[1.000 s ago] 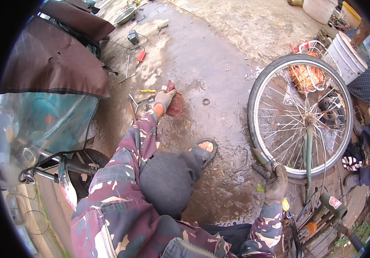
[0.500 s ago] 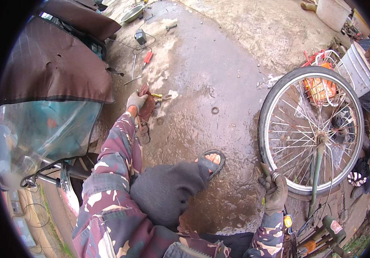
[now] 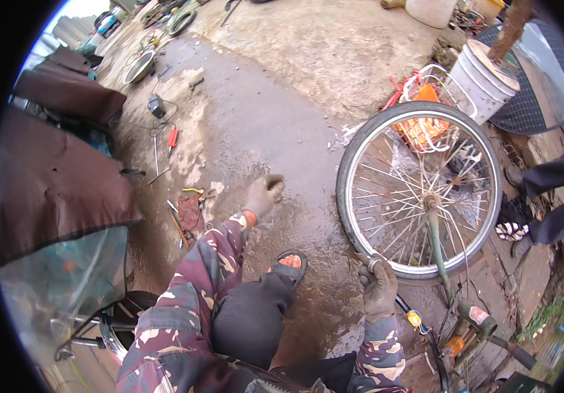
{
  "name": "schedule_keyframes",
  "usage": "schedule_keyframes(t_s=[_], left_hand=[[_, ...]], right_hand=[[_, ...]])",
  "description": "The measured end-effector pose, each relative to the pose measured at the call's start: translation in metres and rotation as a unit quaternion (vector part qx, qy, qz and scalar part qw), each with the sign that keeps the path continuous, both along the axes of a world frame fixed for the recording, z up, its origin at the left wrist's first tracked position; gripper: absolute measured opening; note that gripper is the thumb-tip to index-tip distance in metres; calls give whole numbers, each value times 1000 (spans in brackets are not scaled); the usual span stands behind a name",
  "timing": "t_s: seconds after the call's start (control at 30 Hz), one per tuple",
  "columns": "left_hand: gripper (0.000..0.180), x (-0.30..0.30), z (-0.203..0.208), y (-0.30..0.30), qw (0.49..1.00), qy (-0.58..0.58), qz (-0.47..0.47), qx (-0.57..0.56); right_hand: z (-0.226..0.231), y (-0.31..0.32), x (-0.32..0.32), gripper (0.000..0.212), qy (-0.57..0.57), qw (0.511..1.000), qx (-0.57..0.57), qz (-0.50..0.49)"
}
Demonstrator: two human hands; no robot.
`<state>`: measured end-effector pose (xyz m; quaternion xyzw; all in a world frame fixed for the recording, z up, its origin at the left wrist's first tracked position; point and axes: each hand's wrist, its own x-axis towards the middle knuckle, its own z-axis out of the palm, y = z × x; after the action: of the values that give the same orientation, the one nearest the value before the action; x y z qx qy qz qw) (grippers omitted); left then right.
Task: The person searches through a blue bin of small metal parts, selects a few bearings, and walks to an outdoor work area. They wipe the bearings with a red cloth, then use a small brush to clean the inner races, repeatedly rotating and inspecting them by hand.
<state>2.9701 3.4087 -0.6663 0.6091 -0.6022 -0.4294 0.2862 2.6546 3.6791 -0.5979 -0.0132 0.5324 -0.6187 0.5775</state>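
Observation:
My left hand [image 3: 265, 194], in a grey work glove, is low over the wet ground in the middle. Its fingers are curled, and what they hold, if anything, is hidden. Beside the wheel's lower left rim, my right gloved hand [image 3: 380, 289] is closed around a small metal part [image 3: 374, 262] with a silvery, ring-like edge. A thin brownish tip also sticks out there; its kind is unclear. The spoked bicycle wheel [image 3: 345, 187] stands raised on a green fork [image 3: 436, 245]. Left of my left arm, a reddish-brown rag [image 3: 191, 215] lies by several slim tools [image 3: 177, 224].
A red-handled tool [image 3: 173, 137], a black adapter [image 3: 156, 106] and a metal basin [image 3: 139, 68] lie at the upper left. Brown and clear covers [image 3: 59, 190] hang at left. Behind the wheel are a white bucket [image 3: 482, 82] and wire basket [image 3: 462, 98]. Another person's legs [image 3: 557, 196] are at right.
My left hand has left the rag and moved right over the wet ground, where a small ring lay before. My right hand keeps its grip by the rim. The whole view has shifted.

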Motion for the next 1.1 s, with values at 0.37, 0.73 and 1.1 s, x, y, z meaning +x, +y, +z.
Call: schedule_keyframes(t_s=[0.37,0.73,1.1], left_hand=[[65,-142,325,139,790,-68,-607,-50],[58,-136,502,191,827,-101,-550,-58],[54,-82,555,26,896,61,-439,-28]], right_hand=[[197,53,60,30,48,994,92,-17],[397,84,46,42,53,998,23,12],[461,-105,71,41,-83,996,-39,21]])
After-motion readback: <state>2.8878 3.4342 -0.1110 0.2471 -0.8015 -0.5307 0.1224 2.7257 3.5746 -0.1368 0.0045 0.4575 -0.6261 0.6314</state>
